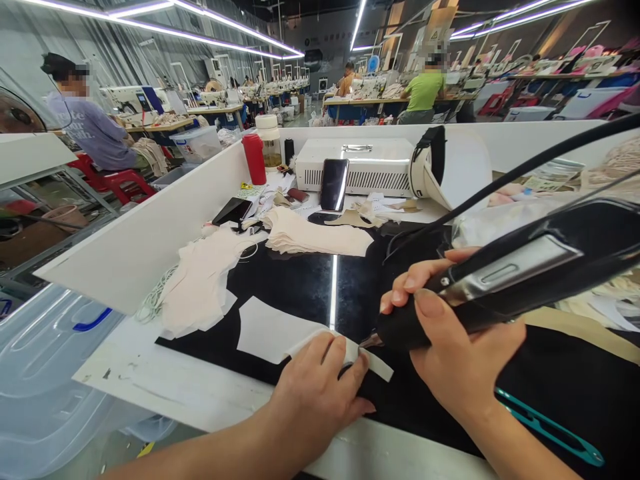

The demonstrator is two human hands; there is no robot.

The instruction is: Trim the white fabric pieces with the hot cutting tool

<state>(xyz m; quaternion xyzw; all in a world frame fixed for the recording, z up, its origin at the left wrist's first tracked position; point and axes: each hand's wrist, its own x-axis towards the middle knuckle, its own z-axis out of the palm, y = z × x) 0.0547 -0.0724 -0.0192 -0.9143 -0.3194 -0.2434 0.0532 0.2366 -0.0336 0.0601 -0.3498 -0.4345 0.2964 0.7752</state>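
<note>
My left hand (323,380) presses a white cut fabric piece (267,330) against the glossy black work surface (300,280). Its fingertips bear on a folded strip along the fabric's near edge, and the thumb lies close to the index finger. Wrapped in my right hand (450,333) is a black corded handheld tool (530,267) with a silver lever on its side. The tool's pointed metal tip is at the fabric edge, just right of my left fingertips. I cannot tell whether the tip touches the cloth.
Pale fabric stacks (315,230) and loose cut pieces (200,280) lie farther back and left. A phone (334,185) leans against a white vented box (380,167). A red tumbler (255,160) stands beside it. Teal tweezers (555,427) lie at right. People sit at sewing machines beyond.
</note>
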